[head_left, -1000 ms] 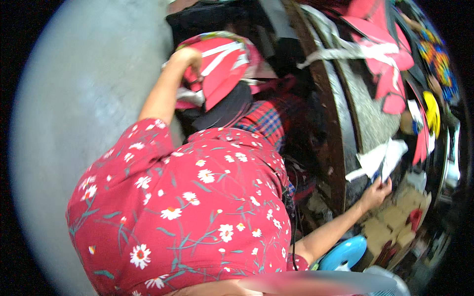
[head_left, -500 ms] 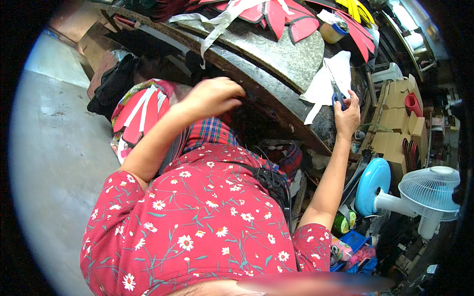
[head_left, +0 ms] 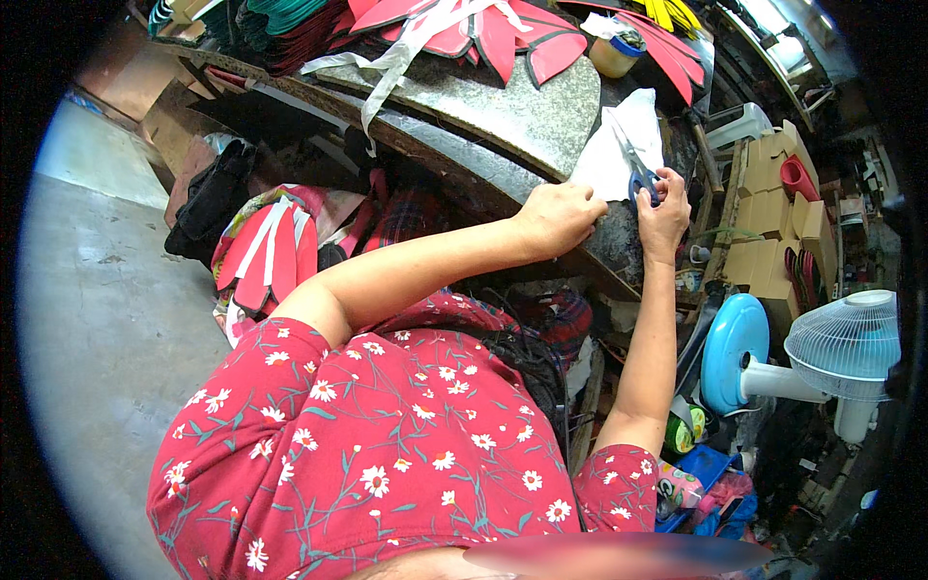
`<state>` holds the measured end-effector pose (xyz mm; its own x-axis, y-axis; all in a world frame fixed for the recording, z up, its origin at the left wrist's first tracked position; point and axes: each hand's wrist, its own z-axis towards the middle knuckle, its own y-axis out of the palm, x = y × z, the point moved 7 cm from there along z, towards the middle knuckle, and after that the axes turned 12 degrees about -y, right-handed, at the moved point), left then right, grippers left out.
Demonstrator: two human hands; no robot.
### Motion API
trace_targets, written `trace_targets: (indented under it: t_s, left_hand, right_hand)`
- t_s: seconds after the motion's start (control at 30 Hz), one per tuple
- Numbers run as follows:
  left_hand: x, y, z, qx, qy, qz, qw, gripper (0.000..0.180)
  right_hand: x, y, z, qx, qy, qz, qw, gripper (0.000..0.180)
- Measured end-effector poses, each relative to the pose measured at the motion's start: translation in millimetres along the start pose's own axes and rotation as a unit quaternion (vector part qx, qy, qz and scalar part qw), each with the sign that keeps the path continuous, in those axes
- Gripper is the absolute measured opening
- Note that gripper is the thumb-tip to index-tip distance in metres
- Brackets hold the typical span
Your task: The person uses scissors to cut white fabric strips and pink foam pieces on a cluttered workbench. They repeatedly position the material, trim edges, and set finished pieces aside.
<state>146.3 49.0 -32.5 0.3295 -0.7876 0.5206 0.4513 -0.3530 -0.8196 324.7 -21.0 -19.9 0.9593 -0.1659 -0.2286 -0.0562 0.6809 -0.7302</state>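
Note:
My right hand [head_left: 663, 215] grips blue-handled scissors [head_left: 638, 172] whose blades lie over a white sheet piece [head_left: 619, 145] on the stone-topped workbench [head_left: 503, 106]. My left hand [head_left: 559, 217] rests curled at the bench's front edge, touching the lower corner of the white sheet. Red cut-out pieces [head_left: 503, 34] and pale strips [head_left: 406, 48] lie further back on the bench.
A pile of red pieces with pale strips [head_left: 266, 256] and a black bag [head_left: 208, 198] sit on the floor to the left. Cardboard boxes [head_left: 773, 203], a white fan [head_left: 846, 348] and a blue round object [head_left: 735, 348] crowd the right. A jar [head_left: 619, 53] stands on the bench.
My left hand has come up from the red pile on the floor to the bench edge beside the white sheet. The right hand kept the scissors at the sheet.

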Motion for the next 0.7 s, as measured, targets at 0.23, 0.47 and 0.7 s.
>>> trace_targets:
  t_s: [0.23,0.47,0.7]
  left_hand:
    - [-9.8,-13.3,-8.3,0.011,-0.017,-0.152,0.988,0.024]
    - [-23.8,-1.0,-25.6,-0.201,-0.152,-0.491,0.834,0.038]
    - [-41.3,-10.2,-61.8,-0.271,-0.228,-0.631,0.69,0.04]
  right_hand:
    - [27.4,1.2,-7.2,-0.01,0.151,-0.027,0.988,0.037]
    - [-20.8,5.5,4.4,-0.055,-0.101,-0.121,0.986,0.058]
    - [-14.7,8.8,7.4,-0.041,-0.088,-0.11,0.989,0.06]
